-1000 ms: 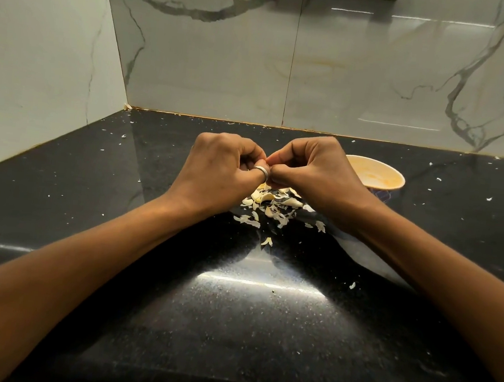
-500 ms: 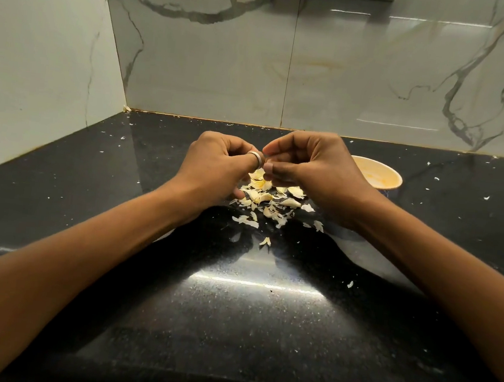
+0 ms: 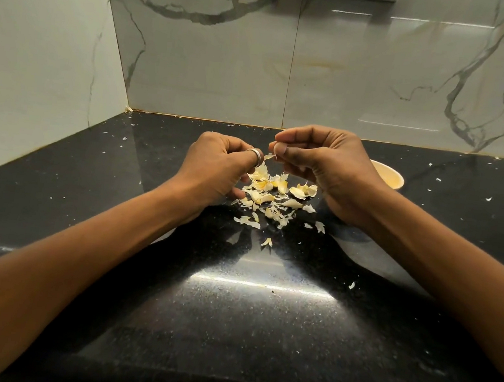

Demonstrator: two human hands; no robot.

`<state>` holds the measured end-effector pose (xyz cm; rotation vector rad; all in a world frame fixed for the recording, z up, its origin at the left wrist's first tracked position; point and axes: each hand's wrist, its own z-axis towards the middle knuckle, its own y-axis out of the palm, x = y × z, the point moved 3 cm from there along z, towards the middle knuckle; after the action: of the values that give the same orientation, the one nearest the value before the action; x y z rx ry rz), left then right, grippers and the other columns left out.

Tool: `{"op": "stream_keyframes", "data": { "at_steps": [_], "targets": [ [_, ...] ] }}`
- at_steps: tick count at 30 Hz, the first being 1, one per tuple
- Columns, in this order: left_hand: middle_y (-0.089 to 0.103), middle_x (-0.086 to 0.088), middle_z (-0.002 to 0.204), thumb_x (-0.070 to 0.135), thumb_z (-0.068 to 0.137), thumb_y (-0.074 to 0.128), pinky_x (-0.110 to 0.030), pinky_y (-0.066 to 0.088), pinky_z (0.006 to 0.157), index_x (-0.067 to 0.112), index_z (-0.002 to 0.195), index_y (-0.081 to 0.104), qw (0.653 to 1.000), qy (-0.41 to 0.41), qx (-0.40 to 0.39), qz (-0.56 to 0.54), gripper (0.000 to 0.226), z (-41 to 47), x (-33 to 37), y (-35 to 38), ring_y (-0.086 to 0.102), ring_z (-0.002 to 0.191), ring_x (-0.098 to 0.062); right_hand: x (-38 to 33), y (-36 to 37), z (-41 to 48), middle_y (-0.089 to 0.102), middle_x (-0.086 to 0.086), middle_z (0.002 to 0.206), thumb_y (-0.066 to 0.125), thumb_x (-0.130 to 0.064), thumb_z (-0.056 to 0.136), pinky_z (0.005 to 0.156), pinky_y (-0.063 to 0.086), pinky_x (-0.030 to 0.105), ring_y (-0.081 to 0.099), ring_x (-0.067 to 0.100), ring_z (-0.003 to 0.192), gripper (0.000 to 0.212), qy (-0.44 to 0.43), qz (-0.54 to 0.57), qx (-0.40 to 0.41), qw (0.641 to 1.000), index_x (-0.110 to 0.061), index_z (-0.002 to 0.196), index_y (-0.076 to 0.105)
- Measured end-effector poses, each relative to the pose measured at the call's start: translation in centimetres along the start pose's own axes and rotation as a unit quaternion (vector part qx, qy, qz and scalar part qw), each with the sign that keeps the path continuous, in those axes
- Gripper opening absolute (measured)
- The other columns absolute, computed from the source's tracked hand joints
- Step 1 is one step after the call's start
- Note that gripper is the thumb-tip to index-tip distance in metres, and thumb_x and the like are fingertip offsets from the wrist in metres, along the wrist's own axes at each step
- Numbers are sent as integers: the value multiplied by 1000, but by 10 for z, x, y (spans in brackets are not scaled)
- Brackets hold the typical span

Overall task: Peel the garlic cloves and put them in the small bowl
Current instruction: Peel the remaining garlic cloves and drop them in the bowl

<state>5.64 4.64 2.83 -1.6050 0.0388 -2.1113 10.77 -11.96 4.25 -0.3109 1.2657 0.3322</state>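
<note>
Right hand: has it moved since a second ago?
Yes: right hand rose, knuckles now above the counter's back edge, away from the left hand.

Your black counter [image 3: 262, 330]: peel pile [image 3: 271, 196] left of small bowl [image 3: 391, 179]; stray flecks [image 3: 352, 285] all around it.

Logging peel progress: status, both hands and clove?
Left hand curled, clove not visible. Right hand pinches peel strip. Small bowl behind right hand; peel scraps below.
</note>
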Motion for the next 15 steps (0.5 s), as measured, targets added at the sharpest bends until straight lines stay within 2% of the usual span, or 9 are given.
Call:
{"op": "stream_keyframes", "data": {
  "at_steps": [7,12,15],
  "targets": [
    [65,-5,75,18,93,65,-25,52,49,8,83,73,1000,6,2,7,16,0,1,0,59,62,-8,0,-3,0,75,18,99,73,3,86,74,58,22,75,17,82,17,-10,-2,32,999,3,102,71],
    [64,-3,73,20,93,66,-25,52,48,11,80,71,1000,5,10,13,17,0,1,-1,60,56,-4,0,-3,0,74,21,96,72,7,85,83,61,31,75,27,91,7,-27,-28,52,998,3,91,71],
    [64,-3,73,20,93,66,-26,53,49,11,80,70,1000,1,10,19,17,0,0,-1,61,53,-1,-2,-4,0,74,22,92,71,8,84,85,62,35,74,26,87,4,-33,-34,68,997,3,85,71]
  ]
}}
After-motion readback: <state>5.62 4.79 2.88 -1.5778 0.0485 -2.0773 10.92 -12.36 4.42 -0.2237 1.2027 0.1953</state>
